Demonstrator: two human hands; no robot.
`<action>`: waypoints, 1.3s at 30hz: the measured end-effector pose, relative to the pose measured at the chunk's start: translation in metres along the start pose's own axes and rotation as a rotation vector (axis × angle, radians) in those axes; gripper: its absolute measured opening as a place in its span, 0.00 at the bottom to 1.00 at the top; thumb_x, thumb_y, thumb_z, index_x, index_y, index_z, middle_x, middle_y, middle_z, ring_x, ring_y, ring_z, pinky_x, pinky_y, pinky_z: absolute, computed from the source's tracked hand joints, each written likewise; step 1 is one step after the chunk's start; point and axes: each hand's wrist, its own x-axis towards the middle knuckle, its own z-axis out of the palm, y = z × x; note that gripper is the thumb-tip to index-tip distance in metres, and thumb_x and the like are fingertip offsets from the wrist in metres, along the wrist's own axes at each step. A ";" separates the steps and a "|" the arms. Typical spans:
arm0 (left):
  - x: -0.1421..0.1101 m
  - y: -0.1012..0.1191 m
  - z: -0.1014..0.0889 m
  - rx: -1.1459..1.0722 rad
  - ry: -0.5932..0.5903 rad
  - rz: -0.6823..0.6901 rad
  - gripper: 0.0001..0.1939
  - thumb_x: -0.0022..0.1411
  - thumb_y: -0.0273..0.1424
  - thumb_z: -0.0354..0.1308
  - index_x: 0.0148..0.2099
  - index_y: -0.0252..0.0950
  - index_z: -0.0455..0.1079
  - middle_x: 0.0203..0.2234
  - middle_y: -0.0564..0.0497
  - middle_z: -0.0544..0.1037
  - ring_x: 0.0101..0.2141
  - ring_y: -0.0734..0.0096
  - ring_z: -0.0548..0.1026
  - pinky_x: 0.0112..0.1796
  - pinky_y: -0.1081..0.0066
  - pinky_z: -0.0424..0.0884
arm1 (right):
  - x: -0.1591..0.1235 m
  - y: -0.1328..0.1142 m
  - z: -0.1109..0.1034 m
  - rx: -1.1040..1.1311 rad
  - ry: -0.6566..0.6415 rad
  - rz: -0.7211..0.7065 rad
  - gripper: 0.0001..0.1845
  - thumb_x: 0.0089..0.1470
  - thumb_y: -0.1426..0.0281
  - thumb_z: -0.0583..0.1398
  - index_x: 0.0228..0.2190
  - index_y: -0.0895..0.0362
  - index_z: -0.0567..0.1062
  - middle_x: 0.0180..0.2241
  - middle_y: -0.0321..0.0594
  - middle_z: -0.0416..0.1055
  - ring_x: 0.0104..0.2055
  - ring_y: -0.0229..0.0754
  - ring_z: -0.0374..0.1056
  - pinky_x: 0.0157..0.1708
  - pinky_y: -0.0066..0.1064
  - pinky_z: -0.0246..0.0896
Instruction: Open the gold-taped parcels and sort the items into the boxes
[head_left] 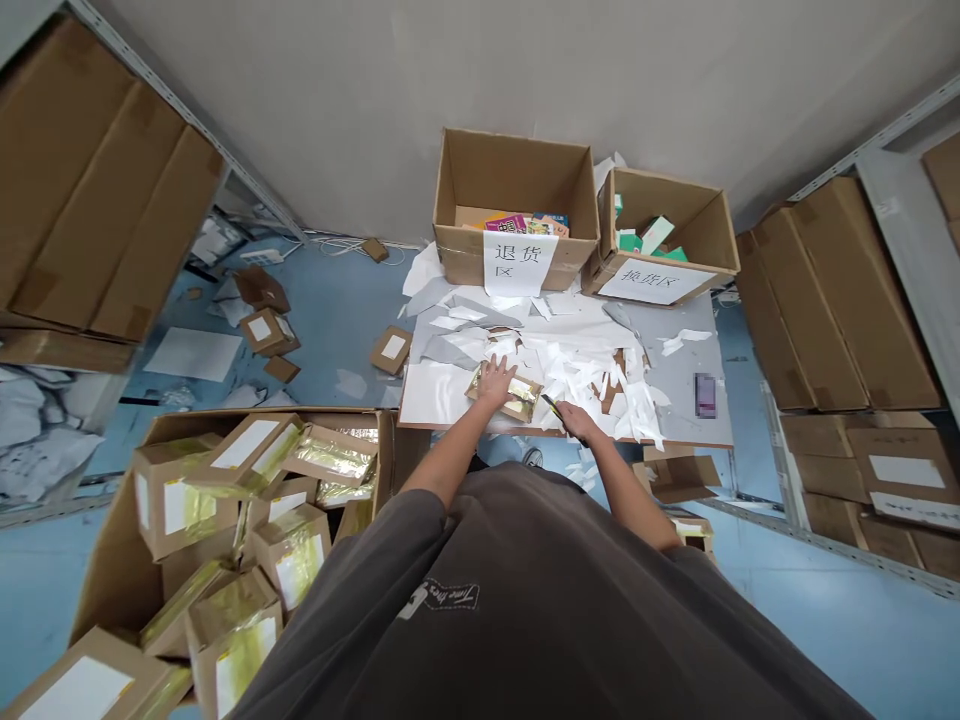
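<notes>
My left hand [495,382] lies spread over a small cardboard box [526,398] wrapped in yellowish clear tape, pressing it against the table near the front edge. In my right hand [577,422] is a box cutter [553,407], dark with a yellow-green part. The cutter's tip points at the right end of the taped box; whether it touches the tape I cannot tell. Torn white paper scraps [574,375] are strewn beside and behind the box.
On the table [694,345] stand two open cartons: one with books [461,250], another with green-and-white boxes [600,265]. A phone-like blurred object [705,396] lies at right. A big carton [390,445] of taped parcels stands at left. Shelves with cartons [847,290] flank me.
</notes>
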 end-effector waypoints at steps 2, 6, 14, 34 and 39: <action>0.002 -0.004 0.011 0.012 -0.004 0.010 0.48 0.56 0.44 0.74 0.74 0.43 0.61 0.75 0.39 0.54 0.75 0.37 0.42 0.70 0.41 0.44 | 0.000 -0.004 0.003 -0.045 0.007 -0.022 0.29 0.74 0.50 0.41 0.38 0.52 0.73 0.33 0.41 0.77 0.38 0.49 0.73 0.37 0.31 0.60; -0.004 -0.013 0.028 -0.023 0.082 0.107 0.41 0.66 0.44 0.65 0.76 0.44 0.58 0.76 0.40 0.51 0.76 0.40 0.40 0.71 0.38 0.41 | -0.002 -0.006 0.009 -0.142 0.022 -0.040 0.23 0.73 0.50 0.48 0.42 0.52 0.73 0.35 0.42 0.78 0.41 0.49 0.74 0.36 0.30 0.57; -0.015 -0.012 0.032 -0.094 0.188 0.149 0.30 0.74 0.42 0.55 0.73 0.41 0.63 0.71 0.40 0.64 0.75 0.44 0.49 0.72 0.41 0.41 | 0.001 -0.017 0.007 -0.384 0.089 -0.098 0.19 0.71 0.52 0.55 0.51 0.53 0.71 0.48 0.47 0.79 0.46 0.50 0.75 0.40 0.31 0.59; -0.029 0.002 0.018 -0.114 0.092 0.068 0.33 0.72 0.41 0.58 0.76 0.46 0.58 0.71 0.41 0.64 0.73 0.46 0.54 0.71 0.40 0.42 | 0.017 -0.023 -0.004 -0.502 0.099 -0.041 0.19 0.72 0.56 0.55 0.54 0.55 0.65 0.49 0.57 0.78 0.51 0.57 0.75 0.47 0.37 0.62; -0.030 0.001 0.017 -0.104 0.102 0.057 0.34 0.72 0.44 0.57 0.75 0.44 0.59 0.72 0.41 0.64 0.73 0.47 0.53 0.71 0.43 0.42 | 0.015 -0.012 -0.009 -0.395 0.135 0.003 0.17 0.68 0.56 0.60 0.49 0.55 0.66 0.43 0.54 0.79 0.47 0.55 0.76 0.43 0.35 0.62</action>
